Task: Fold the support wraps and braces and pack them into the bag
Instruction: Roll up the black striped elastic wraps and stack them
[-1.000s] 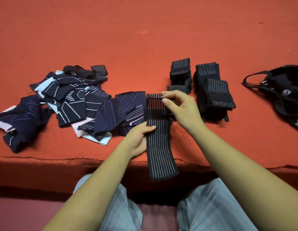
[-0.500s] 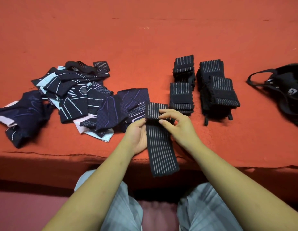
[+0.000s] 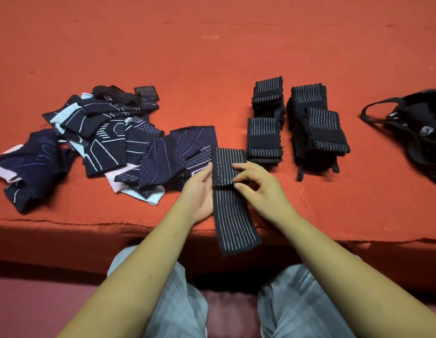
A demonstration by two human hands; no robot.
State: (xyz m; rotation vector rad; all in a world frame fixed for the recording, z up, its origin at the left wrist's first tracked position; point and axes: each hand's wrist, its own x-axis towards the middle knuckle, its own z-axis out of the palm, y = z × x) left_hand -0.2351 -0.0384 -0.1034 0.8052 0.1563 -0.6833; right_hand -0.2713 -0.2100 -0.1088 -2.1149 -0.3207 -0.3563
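A long black wrap with white stripes (image 3: 234,223) lies across the red surface's front edge, its near end hanging over. Its far end is folded back into a short flap (image 3: 225,164). My left hand (image 3: 199,191) rests with fairly straight fingers against the wrap's left edge. My right hand (image 3: 260,189) pinches the flap's near edge between curled fingers and thumb. The black bag (image 3: 421,132) lies at the far right, apart from both hands.
Three stacks of folded striped wraps (image 3: 264,140) (image 3: 269,93) (image 3: 319,128) sit just beyond my right hand. A loose pile of dark patterned braces (image 3: 102,132) spreads to the left. The red surface (image 3: 212,57) ends at a front edge above my lap.
The wrap's far end has been folded over toward me, and both hands have come nearer with it. My right hand moved from the far end down to the flap's near edge.
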